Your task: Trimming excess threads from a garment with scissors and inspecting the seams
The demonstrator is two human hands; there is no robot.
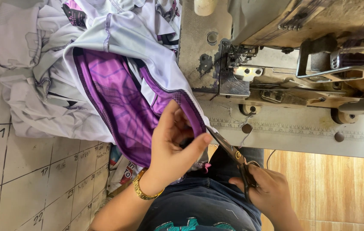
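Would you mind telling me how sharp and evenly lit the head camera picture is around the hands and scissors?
Head view: soft, even daylight with no harsh shadows; left hand, purple garment and scissors are fairly sharp; right hand is slightly soft; a little glare on the sewing machine metal; the whole picture appears turned sideways.

We are seeing a white garment [118, 51] showing a purple panel with darker dotted trim, lying left of the grey, rust-stained sewing machine [293, 55]. Below the machine, dark scissors [233, 158] are crossing blue denim.
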